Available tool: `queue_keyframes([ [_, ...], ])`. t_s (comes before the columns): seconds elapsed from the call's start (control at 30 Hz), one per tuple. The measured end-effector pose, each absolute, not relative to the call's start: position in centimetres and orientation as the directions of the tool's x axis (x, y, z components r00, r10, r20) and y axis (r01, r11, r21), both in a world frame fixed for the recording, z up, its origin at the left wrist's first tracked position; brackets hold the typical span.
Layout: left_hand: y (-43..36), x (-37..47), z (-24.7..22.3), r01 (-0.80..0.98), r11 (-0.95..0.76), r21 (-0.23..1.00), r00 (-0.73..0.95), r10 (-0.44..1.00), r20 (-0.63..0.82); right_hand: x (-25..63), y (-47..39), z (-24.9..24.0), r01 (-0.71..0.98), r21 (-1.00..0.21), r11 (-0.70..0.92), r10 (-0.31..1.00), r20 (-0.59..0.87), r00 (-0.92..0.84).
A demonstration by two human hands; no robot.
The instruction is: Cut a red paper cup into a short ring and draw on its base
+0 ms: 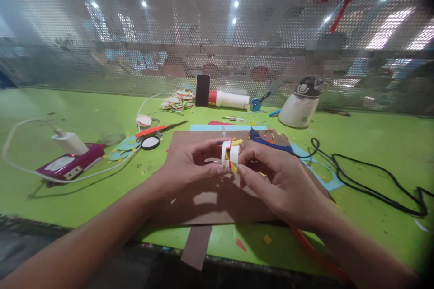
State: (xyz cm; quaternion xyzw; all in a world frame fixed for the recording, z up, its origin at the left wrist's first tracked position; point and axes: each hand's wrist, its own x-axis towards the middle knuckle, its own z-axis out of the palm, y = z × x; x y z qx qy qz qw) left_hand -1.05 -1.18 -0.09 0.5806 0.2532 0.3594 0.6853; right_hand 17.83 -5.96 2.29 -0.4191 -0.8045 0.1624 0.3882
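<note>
The left hand and right hand both pinch a white ring with yellow tabs, fingertips at opposite sides, seemingly to steady it. The ring is above a brown board, which probably shields the green worktop.

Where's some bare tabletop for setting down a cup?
Mostly bare green table lies right of the white jug, beyond the black cord, and at far left, behind the purple power block. Crowded: the brown board, beneath your left hand, right hand and blue tool.
</note>
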Motion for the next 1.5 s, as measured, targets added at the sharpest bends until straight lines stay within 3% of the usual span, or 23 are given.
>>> queue_keyframes([
  [0.27,-1.1,-1.0,-0.1,-0.124,-0.082,0.989,0.570,0.810,0.138,17.7,-5.9,2.0,0.559,-0.574,0.598,0.798,0.495,-0.344],
  [0.67,-1.2,-1.1,-0.3,-0.089,-0.036,0.995,0.551,0.831,0.079,17.7,-5.6,1.4,0.555,-0.605,0.571,0.820,0.454,-0.348],
  [0.9,-1.3,-1.1,-0.1,-0.163,0.026,0.986,0.582,0.809,0.075,17.2,-6.0,0.7,0.504,-0.604,0.618,0.783,0.530,-0.325],
  [1.1,0.0,-1.2,-0.4,-0.252,-0.016,0.968,0.602,0.780,0.170,17.5,-6.0,1.4,0.447,-0.643,0.622,0.782,0.536,-0.317],
  [1.3,-0.2,-1.0,-0.3,-0.270,-0.009,0.963,0.593,0.786,0.174,17.4,-6.2,1.6,0.331,-0.764,0.553,0.833,0.503,-0.230],
  [1.5,-0.4,-1.2,-0.4,-0.301,0.067,0.951,0.643,0.751,0.151,17.9,-5.8,1.5,0.380,-0.709,0.594,0.775,0.631,-0.034],
])
